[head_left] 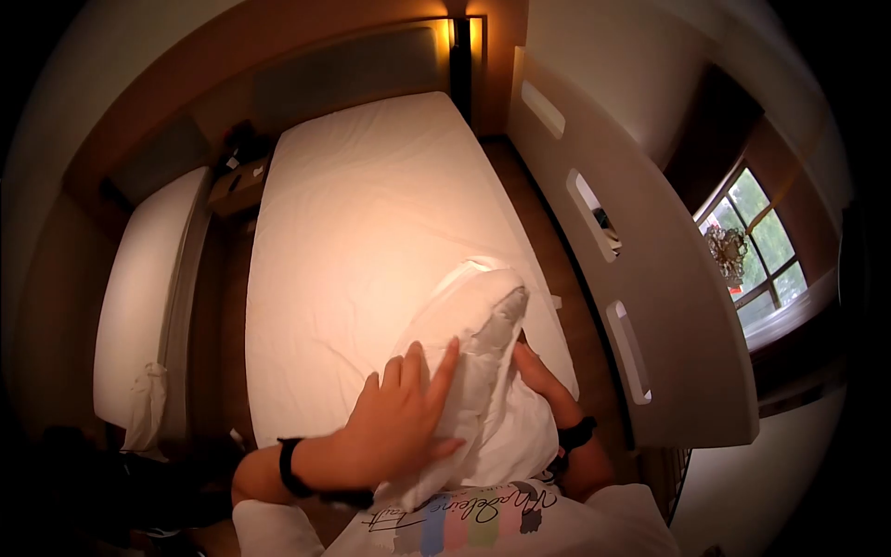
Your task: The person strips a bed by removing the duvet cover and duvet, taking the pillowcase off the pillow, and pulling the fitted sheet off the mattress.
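Note:
A bundle of white bedding (473,371) is bunched up against my shirt, over the near right part of a bed with a white sheet (371,204). My left hand (404,408) lies on the left side of the bundle with its fingers spread, thumb toward me. On the bundle's right side is my right hand (543,376), partly behind the fabric; its fingers are hidden by the cloth. A greyish fold runs along the top of the bundle between the two hands.
A second white bed (139,297) stands at the left, with a white cloth (148,399) at its near end. Between the beds is a nightstand (239,186). A partition with cut-outs (613,278) borders the right side, with a window (766,241) beyond.

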